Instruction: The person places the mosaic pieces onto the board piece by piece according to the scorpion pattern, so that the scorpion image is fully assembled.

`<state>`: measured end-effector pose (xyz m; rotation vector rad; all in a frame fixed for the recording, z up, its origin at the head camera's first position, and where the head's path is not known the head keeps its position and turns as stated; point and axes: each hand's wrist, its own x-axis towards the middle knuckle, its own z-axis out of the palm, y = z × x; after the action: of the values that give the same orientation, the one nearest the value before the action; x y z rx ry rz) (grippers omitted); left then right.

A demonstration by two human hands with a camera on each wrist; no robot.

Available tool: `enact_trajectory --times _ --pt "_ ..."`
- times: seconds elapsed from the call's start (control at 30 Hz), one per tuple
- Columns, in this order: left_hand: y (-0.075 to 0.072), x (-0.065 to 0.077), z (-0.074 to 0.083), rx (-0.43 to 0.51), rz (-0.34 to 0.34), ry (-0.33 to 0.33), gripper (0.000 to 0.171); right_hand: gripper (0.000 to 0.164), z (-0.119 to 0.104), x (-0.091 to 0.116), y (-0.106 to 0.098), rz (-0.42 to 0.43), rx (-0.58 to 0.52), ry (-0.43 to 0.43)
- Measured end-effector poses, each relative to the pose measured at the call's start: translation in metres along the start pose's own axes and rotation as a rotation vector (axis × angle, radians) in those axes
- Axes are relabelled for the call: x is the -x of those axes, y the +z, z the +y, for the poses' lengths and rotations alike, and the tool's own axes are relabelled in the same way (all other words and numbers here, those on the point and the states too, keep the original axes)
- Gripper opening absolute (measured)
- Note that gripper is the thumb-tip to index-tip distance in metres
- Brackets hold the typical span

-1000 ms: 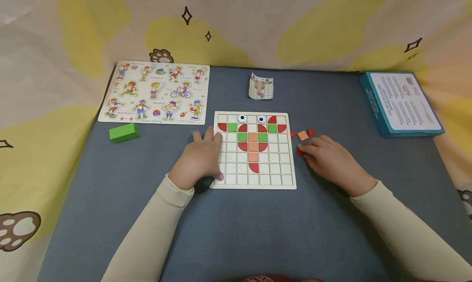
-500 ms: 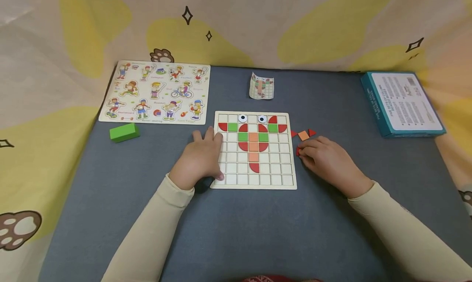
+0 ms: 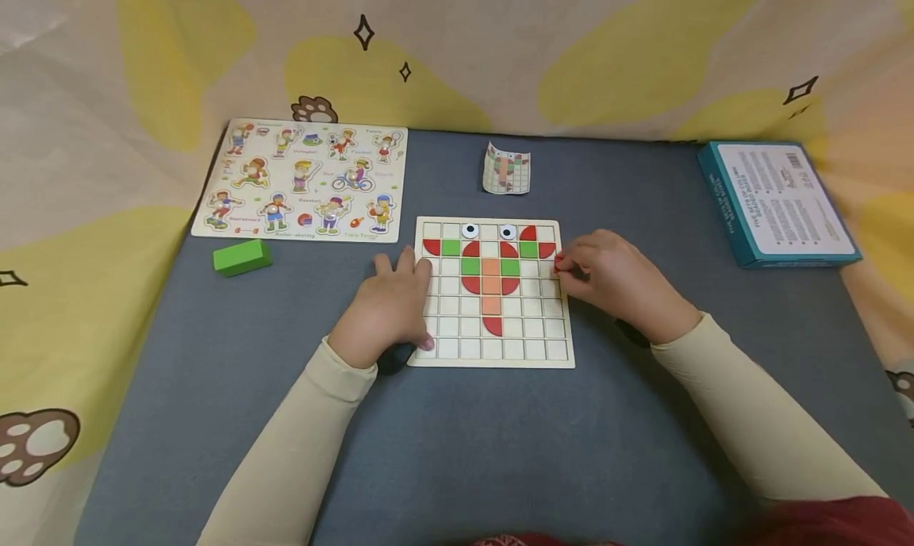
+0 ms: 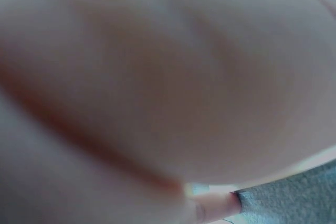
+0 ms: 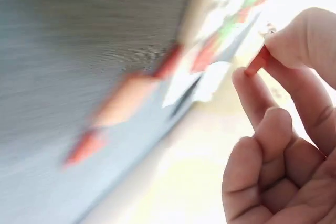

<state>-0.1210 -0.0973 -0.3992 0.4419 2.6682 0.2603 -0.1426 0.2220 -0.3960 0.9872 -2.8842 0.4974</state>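
A white grid board (image 3: 528, 347) lies mid-table, carrying red quarter-circle, green square and orange tiles and two eye tiles. My left hand (image 3: 382, 312) rests along its left edge, fingers spread and thumb on the lower corner. Over the right edge, my right hand (image 3: 621, 280) pinches a small red tile (image 5: 256, 64) between thumb and fingers; its shape is mostly covered. The right wrist view shows an orange tile (image 5: 123, 100) between two red pieces on the cloth, hidden behind the hand in the head view. The left wrist view is mostly filled by blurred skin.
A small curled pattern card (image 3: 507, 171) stands behind the board. At the back left lies a picture puzzle board (image 3: 300, 181) with a green block (image 3: 243, 258) before it. A teal box (image 3: 785, 205) sits at the back right. Patterned fabric surrounds the table.
My right hand has picked the red tile up from the cloth and moved it up and left to the board's right edge. The left hand has stayed in place.
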Motion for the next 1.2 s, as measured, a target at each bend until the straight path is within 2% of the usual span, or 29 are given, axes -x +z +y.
enact_trajectory --times 0.13,0.3,0.47,0.6,0.83,1.03,1.2 --pt "-0.001 0.001 -0.001 0.005 -0.001 0.000 0.108 0.006 -0.019 -0.051 0.003 -0.034 -0.053 -0.045" --pt "-0.003 0.003 -0.002 0.010 0.004 0.009 0.107 0.009 -0.045 -0.113 0.017 -0.115 -0.100 -0.068" --pt "-0.003 0.003 0.000 0.000 -0.004 0.010 0.110 0.017 -0.059 -0.146 0.033 -0.186 -0.016 -0.070" --pt "-0.002 0.002 0.001 -0.006 -0.008 0.010 0.112 0.017 -0.060 -0.151 0.040 -0.188 0.059 -0.085" --pt "-0.002 0.003 0.001 -0.006 -0.002 0.005 0.111 0.019 -0.062 -0.146 0.042 -0.154 0.193 -0.116" --pt "-0.001 0.002 0.000 -0.007 -0.007 0.004 0.112 0.023 -0.074 -0.137 0.042 -0.215 0.309 -0.088" --pt "-0.002 0.002 0.000 -0.009 -0.007 0.003 0.112 0.022 -0.083 -0.135 0.041 -0.237 0.329 -0.054"
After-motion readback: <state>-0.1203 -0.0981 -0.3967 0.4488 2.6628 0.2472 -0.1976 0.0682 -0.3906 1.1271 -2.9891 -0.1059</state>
